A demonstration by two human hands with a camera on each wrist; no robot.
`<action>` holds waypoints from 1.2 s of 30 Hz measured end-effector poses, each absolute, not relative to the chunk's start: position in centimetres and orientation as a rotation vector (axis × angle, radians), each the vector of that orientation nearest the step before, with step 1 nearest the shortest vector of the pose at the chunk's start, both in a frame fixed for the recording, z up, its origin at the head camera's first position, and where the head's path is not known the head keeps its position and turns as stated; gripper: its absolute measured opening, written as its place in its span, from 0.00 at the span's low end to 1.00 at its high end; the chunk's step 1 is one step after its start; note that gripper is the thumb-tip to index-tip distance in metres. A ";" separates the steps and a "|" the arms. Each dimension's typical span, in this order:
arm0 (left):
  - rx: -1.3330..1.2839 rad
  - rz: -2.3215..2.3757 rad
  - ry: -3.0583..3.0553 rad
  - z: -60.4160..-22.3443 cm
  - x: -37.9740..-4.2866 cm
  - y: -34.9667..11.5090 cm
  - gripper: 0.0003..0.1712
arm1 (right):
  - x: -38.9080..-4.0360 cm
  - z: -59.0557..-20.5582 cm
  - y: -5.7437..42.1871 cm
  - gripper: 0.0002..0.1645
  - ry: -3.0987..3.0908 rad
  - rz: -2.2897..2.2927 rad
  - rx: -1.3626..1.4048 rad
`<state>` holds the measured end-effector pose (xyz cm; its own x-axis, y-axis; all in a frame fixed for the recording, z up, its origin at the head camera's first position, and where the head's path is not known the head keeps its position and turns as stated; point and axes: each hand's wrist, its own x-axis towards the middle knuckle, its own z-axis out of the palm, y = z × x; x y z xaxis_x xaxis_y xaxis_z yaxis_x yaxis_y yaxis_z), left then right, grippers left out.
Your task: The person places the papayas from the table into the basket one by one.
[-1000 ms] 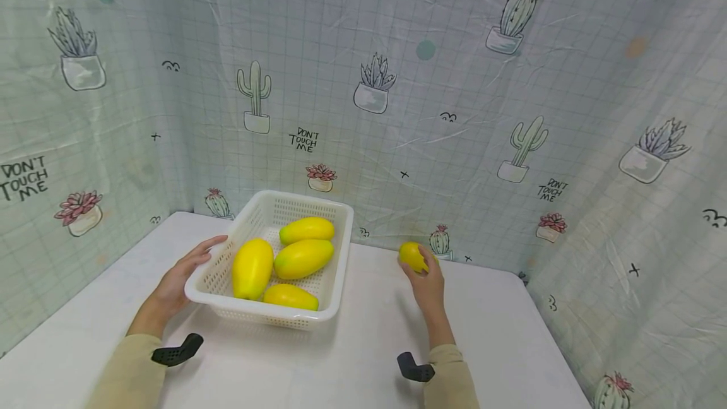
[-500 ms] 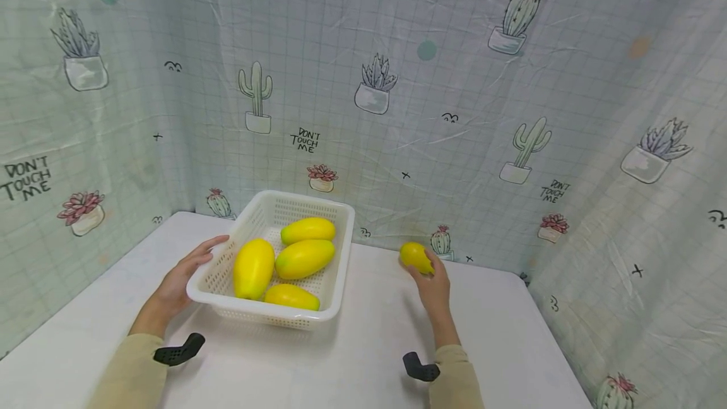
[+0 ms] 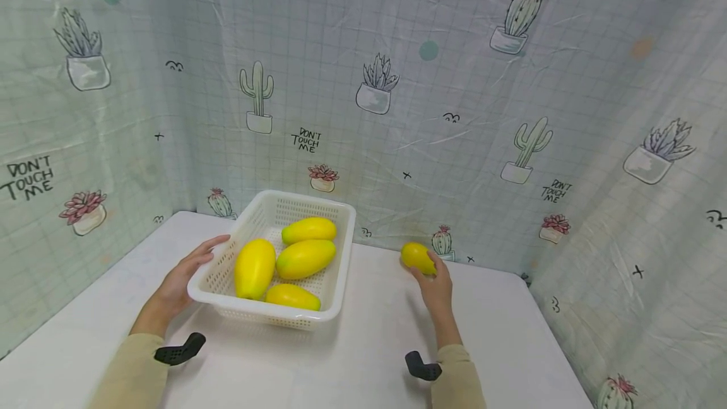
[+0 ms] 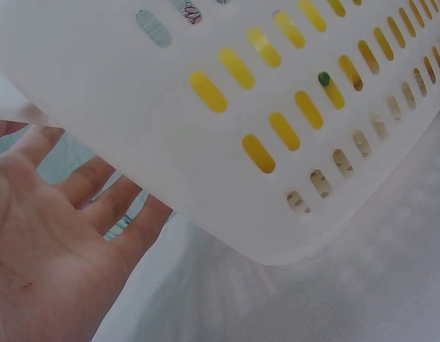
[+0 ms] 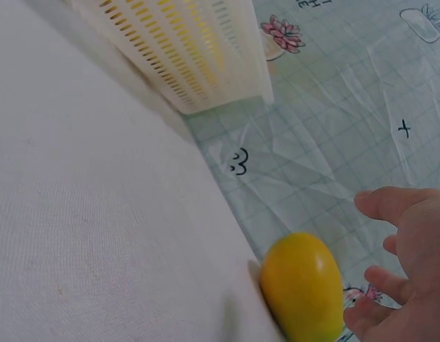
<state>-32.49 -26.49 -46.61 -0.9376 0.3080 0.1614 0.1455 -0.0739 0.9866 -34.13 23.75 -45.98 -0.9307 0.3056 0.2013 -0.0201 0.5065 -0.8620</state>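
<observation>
A white perforated plastic basket holds several yellow mangoes. The left hand rests against the basket's left side with extended fingers. Its palm and spread fingers show in the left wrist view, where the basket wall hides the fingertips. Another yellow mango lies at the table's back edge, against the curtain. Around its near right side is the right hand, thumb and fingers apart. In the right wrist view, a gap separates that hand from the mango, and nothing is in its grasp.
The white table ends at a patterned cactus curtain that rises behind it and along both sides. Black brackets are fixed at both wrists, over beige sleeves.
The right hand has drawn slightly right from the lone mango, its fingers loosening off it. The mango stays in place. The left hand and basket hold still; the head view shifts a little.
</observation>
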 end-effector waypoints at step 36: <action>0.556 2.164 2.016 -45.9 -31.8 -26.2 0.28 | -34.8 -45.8 24.7 0.35 -2.476 1.378 -0.317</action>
